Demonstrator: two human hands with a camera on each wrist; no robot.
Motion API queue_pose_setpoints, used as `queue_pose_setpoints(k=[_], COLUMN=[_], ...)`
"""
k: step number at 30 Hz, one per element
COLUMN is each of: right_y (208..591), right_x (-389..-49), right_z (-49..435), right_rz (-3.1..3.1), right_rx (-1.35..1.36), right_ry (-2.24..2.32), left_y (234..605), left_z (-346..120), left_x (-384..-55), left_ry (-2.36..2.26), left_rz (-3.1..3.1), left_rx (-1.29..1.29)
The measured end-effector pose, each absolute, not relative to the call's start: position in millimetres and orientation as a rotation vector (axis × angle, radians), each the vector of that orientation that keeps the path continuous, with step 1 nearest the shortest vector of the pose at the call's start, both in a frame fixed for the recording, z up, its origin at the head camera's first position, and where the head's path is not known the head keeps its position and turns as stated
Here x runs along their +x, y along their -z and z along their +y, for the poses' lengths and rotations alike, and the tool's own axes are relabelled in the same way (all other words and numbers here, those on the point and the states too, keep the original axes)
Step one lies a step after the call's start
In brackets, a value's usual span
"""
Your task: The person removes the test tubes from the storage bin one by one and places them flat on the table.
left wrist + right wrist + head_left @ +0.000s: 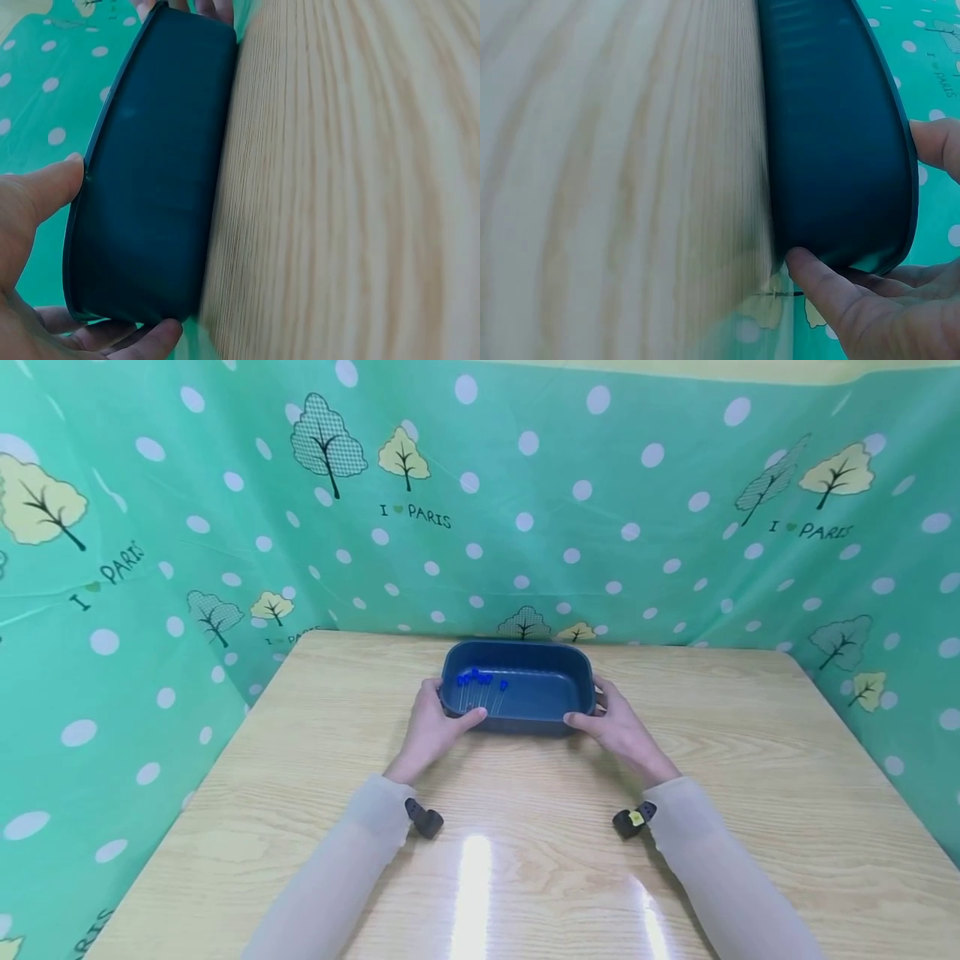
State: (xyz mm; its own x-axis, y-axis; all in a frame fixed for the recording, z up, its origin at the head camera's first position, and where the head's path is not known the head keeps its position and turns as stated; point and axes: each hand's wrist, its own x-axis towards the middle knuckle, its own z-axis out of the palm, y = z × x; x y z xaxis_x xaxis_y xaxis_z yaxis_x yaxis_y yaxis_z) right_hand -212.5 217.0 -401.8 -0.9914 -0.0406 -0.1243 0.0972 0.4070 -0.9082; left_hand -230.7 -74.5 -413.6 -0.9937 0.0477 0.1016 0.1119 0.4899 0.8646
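A dark blue rectangular bin [517,725] with rounded corners is at the far side of the table, at its middle. Several thin, pale sticks with bright blue ends [474,677] lie in the bin's left part; their exact kind is too small to tell. My left hand [438,727] grips the bin's left end, thumb [56,187] at the rim and fingers around the end wall. At the opposite end my right hand [615,727] holds it likewise, one finger [817,281] reaching low near the base. Whether the base touches the tabletop, I cannot tell.
The pale wood-grain table [337,710] reaches back to a green dotted curtain [480,552] printed with trees, which also hangs at both sides. Bright light reflections [472,893] lie on the near tabletop. Each wrist carries a small black strapped device [425,820].
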Motion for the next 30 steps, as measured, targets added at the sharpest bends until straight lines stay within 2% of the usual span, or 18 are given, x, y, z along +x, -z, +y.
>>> queue_pose_setpoints(k=[30], right_y=[402.2], right_x=[-212.9], right_z=[223.4], right_rz=[2.545], right_rx=[0.048], right_ry=[1.605], left_y=[415.0], left_z=[-71.3], left_x=[-230.3], left_ry=[1.567], left_rz=[-2.64], left_rx=[-0.115])
